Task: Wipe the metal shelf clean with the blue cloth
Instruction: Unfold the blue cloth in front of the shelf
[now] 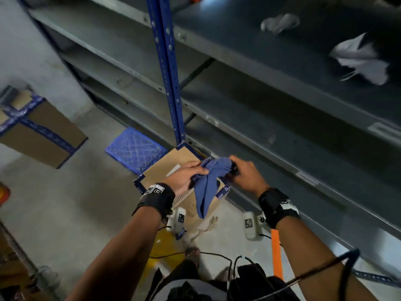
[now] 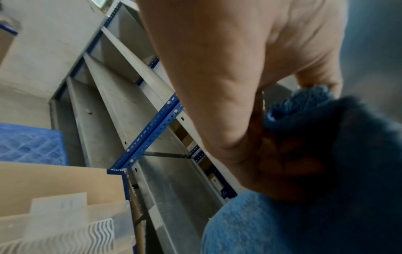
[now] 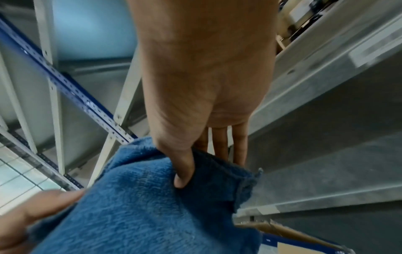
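I see the blue cloth [image 1: 209,181] bunched between both hands in front of the metal shelf [image 1: 282,135], off its surface, above a cardboard box [image 1: 165,168]. My left hand [image 1: 186,175] grips its left side with curled fingers; my right hand [image 1: 243,173] pinches the other end, thumb pressed into the fabric. It looks fuzzy, crumpled on top, with a folded tail hanging down.

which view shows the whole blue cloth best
The head view: the blue cloth shows entire, bunched between the left hand and right hand, its tail hanging free. Both wrist views show only close-up patches of it.
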Motion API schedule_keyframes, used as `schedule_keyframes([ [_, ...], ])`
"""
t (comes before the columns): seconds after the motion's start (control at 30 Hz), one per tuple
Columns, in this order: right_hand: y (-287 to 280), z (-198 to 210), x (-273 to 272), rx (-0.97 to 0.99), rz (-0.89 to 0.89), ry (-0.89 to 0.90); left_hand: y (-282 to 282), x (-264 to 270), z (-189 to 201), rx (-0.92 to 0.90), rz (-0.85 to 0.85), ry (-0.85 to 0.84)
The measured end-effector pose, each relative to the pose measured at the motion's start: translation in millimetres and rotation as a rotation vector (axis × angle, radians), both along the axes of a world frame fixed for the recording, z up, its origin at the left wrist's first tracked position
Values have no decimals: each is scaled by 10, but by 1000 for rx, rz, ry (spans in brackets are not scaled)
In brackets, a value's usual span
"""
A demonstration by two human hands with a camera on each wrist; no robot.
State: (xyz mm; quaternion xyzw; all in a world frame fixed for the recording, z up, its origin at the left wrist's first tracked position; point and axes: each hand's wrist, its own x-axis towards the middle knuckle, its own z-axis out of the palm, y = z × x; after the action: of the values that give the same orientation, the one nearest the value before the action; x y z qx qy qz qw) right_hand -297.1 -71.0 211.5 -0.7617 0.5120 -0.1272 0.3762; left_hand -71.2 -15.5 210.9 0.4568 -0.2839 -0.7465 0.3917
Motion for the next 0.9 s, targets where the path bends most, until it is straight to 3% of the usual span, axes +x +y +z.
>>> schedule_keyframes([
  [0.23,513,338,-806,-133,-124,6,202,-691,395,-131,-66,-22],
  [0.33,786,485,-968,-322,-40,-42,213,-1024,494,-161,-51,-91],
  [0.43,1012,535,-1131,-560,75,114,225,-1309,568,-171,-50,-105],
  [0.5,1117,540,-1239,-627,86,178,263,-1452,639,-178,-46,-112],
  [0.63,1261,585,-1430,-700,52,125,363,-1675,720,-212,-76,-151],
  [0.73,1307,593,-1560,-718,-21,84,377,-1769,727,-234,2,-186],
  [0.9,1297,653,-1751,-843,-64,170,375,-1800,765,-274,147,-234],
])
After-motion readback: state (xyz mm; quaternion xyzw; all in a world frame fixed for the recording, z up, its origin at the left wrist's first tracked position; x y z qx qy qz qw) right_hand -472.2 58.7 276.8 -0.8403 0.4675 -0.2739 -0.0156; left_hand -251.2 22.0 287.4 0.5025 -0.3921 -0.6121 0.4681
